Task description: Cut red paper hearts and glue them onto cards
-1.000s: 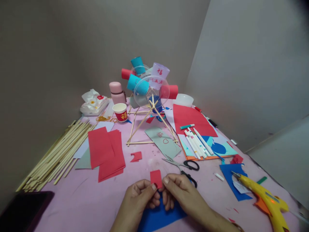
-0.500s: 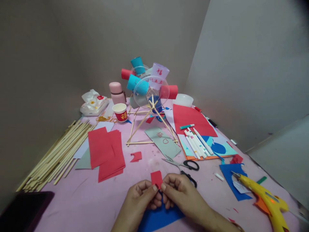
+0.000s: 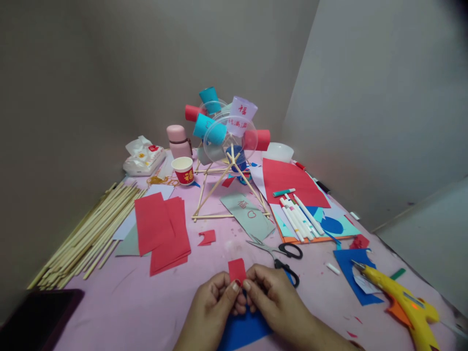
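A small red paper piece point(image 3: 237, 269) stands up between my two hands, just above the near part of the table. My left hand point(image 3: 218, 303) pinches its lower left edge between thumb and fingers. On the other side, my right hand point(image 3: 272, 298) grips the lower right edge the same way. Under both hands lies a sheet of blue paper point(image 3: 244, 329), partly covered by them. Black-handled scissors point(image 3: 278, 253) rest beyond my right hand with their blades apart. A small red scrap with a curved cut point(image 3: 207, 237) lies farther off to the left.
A wheel of paper-covered cups point(image 3: 231, 139) on a stick frame stands at the back. Wooden sticks point(image 3: 87, 234), red paper sheets point(image 3: 170, 239) and a dark phone-like slab point(image 3: 38, 317) are left. Markers point(image 3: 300, 217) and a yellow glue gun point(image 3: 404, 297) are right.
The whole view has shifted very slightly. Both hands still hold the red paper piece, with the left thumb turned a little more upright.
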A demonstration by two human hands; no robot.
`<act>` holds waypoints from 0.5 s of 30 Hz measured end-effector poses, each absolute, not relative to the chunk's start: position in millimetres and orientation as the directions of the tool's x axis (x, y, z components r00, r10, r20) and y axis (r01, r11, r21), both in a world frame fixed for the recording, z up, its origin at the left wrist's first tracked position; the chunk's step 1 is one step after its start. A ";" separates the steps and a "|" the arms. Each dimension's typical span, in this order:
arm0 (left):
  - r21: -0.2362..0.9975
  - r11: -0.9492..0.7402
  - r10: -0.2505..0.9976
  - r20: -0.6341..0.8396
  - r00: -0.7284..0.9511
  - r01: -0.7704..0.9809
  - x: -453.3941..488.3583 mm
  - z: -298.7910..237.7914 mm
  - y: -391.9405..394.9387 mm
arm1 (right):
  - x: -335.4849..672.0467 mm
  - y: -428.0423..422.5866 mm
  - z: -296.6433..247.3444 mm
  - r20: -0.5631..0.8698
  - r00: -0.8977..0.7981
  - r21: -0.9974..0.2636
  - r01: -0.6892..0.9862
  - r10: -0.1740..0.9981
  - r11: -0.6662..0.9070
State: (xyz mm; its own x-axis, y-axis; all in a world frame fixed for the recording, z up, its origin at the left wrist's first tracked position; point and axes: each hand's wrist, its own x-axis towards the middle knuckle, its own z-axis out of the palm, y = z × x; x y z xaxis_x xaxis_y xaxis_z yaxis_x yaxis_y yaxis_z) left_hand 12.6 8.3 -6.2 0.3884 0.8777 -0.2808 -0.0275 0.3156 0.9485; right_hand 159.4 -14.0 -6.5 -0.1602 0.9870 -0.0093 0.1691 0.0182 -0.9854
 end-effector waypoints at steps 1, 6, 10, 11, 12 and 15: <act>0.953 0.302 0.885 -0.268 0.381 -0.030 13.0 -5.6 7.8 | 159.7 -13.6 -7.1 -0.003 -0.157 -0.984 0.179 0.988 0.025; 0.938 0.339 0.896 -0.297 0.330 -0.075 13.6 -8.7 8.2 | 162.2 -11.0 -8.5 0.039 -0.142 -0.961 0.267 0.989 0.076; 0.934 0.349 0.899 -0.313 0.307 -0.072 11.5 -11.1 9.7 | 163.9 -10.8 -6.4 0.117 -0.128 -0.930 0.335 0.985 0.154; 0.933 0.354 0.897 -0.318 0.306 -0.070 11.3 -11.2 10.0 | 164.4 -11.0 -6.0 0.161 -0.112 -0.908 0.372 0.981 0.192; 0.931 0.359 0.895 -0.322 0.308 -0.068 11.4 -11.0 10.1 | 165.1 -11.1 -5.9 0.214 -0.097 -0.875 0.424 0.972 0.235; 0.928 0.368 0.889 -0.331 0.315 -0.063 12.8 -10.1 10.4 | 167.0 -11.3 -6.8 0.319 -0.143 -0.738 0.583 0.937 0.340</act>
State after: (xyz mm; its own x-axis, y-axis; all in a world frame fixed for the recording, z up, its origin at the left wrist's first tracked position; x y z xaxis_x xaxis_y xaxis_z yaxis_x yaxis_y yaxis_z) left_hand 12.8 10.4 -10.1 0.3153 0.8893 -0.3312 -0.0632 0.3679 0.9277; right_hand 167.0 -11.3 -6.8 -0.1428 0.9369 0.3190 0.5828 0.3401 -0.7380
